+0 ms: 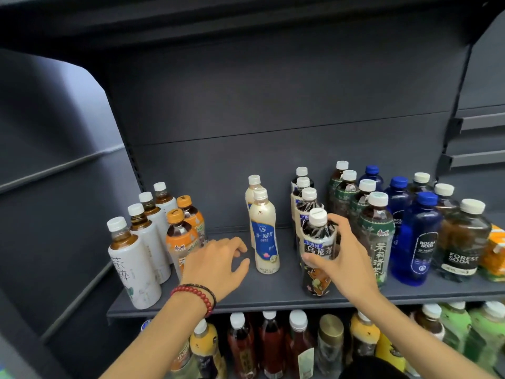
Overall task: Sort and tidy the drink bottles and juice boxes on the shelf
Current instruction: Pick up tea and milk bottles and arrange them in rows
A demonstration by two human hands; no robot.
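Head view: my right hand (345,259) wraps thumb and fingers round the oolong tea bottle (318,242), which stands upright at the front of its row, near the front edge of the shelf (273,295). My left hand (216,265) holds nothing, fingers loosely curled, just in front of the orange-capped bottles (179,236). Bare shelf lies between it and the milk tea bottles (266,236)

Bottles (265,236) upright on shelf (273,299), grouped in rows by type. Front dark-tea bottle (318,250), white-capped, gripped by right hand (347,258). Orange juice boxes (496,253) placed far right.
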